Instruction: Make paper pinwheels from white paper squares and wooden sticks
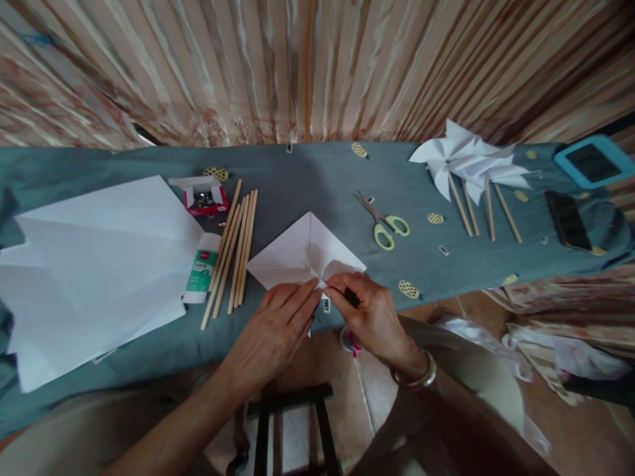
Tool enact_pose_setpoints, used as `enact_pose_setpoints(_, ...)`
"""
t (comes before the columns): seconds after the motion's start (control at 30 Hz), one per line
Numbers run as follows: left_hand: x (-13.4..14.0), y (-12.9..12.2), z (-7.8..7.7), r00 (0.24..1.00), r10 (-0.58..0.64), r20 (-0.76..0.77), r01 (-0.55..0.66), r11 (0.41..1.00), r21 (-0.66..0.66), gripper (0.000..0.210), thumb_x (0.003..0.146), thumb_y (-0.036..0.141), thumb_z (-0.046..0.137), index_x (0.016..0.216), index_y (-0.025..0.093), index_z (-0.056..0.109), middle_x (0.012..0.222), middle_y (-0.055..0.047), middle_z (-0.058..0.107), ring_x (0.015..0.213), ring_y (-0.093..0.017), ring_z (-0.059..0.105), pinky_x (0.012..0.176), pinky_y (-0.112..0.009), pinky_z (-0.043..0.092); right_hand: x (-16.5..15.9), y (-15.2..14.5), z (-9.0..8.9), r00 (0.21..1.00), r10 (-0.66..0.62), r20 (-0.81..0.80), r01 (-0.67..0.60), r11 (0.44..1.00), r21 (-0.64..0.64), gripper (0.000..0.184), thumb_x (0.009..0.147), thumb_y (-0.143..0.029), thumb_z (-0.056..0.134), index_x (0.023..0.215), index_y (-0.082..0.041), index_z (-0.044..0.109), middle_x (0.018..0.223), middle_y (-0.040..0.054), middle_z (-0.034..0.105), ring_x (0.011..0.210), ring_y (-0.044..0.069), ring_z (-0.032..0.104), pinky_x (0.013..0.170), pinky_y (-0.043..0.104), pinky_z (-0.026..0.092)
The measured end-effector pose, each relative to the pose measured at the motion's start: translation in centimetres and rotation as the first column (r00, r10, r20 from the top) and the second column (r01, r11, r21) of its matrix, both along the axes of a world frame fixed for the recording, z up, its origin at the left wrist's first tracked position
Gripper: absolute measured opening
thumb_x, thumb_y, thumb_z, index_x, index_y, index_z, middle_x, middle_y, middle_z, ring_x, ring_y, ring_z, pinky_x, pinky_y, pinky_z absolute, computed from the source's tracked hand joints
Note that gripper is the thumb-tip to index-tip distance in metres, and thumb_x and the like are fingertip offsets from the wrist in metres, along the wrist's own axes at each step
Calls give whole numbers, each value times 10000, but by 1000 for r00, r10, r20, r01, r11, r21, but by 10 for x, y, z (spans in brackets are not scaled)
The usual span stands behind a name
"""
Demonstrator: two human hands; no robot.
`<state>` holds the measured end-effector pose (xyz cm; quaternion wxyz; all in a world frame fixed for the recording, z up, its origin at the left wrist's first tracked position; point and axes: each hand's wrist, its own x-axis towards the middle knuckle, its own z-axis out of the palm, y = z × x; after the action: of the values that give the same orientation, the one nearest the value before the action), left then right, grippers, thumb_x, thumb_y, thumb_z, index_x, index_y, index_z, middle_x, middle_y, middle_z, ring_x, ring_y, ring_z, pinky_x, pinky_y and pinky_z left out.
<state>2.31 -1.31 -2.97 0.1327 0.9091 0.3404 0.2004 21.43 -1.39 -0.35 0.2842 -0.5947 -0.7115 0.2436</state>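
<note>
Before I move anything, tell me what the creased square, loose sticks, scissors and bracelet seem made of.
Square: matte white paper, probably; thin, with crisp creases.
Sticks: likely bare wood or bamboo; pale tan, dull.
Scissors: light green handles, apparently plastic; grey blades, probably steel.
Bracelet: likely metal, given its bright shine; which metal, I can't tell.

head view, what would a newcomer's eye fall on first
Probably the creased white paper at the centre, with the left hand and right hand on its near part. Next, the white paper pinwheels with wooden sticks, towards the back right of the tablecloth. Then the green-handled scissors, lying between paper and pinwheels.
</note>
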Motion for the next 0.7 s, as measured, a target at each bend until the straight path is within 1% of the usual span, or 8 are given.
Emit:
enact_pose_setpoints(0.23,2,1,-3,1000,-3,-7,3,1000,7,443,917,143,461,1357,99,425,1370,-164,548,1162,-279,540,942,-441,481,1,-1,-2,997,17,82,-22,998,66,103,909,-227,564,864,-187,648,771,33,684,733,183,620,738,310,492)
enact_pose_setpoints(0.37,2,1,-3,1000,4,-12,-4,1000,-12,438,925,152,446,1361,113,424,1355,-160,561,1164,-275,549,931,-442,492,0,-1,0,991,16,130,-27,996,80,133,914,-243,559,825,-184,637,735,33,668,701,182,608,732,314,487)
enact_pose_setpoints(0.57,2,0,-2,1000,4,0,-4,1000,-15,429,930,165,444,1356,114,434,1343,-161,571,1165,-276,552,931,-447,497,0,0,2,992,32,125,-40,997,67,151,924,-247,538,816,-196,632,736,25,668,694,173,612,758,317,487)
enact_pose_setpoints(0.7,2,0,-3,1000,9,-6,-9,1000,-15,428,930,177,450,1352,105,440,1343,-159,571,1154,-273,548,932,-445,501,0,1,0,991,35,126,-45,996,80,141,921,-240,545,813,-200,627,731,20,664,693,173,607,753,313,486)
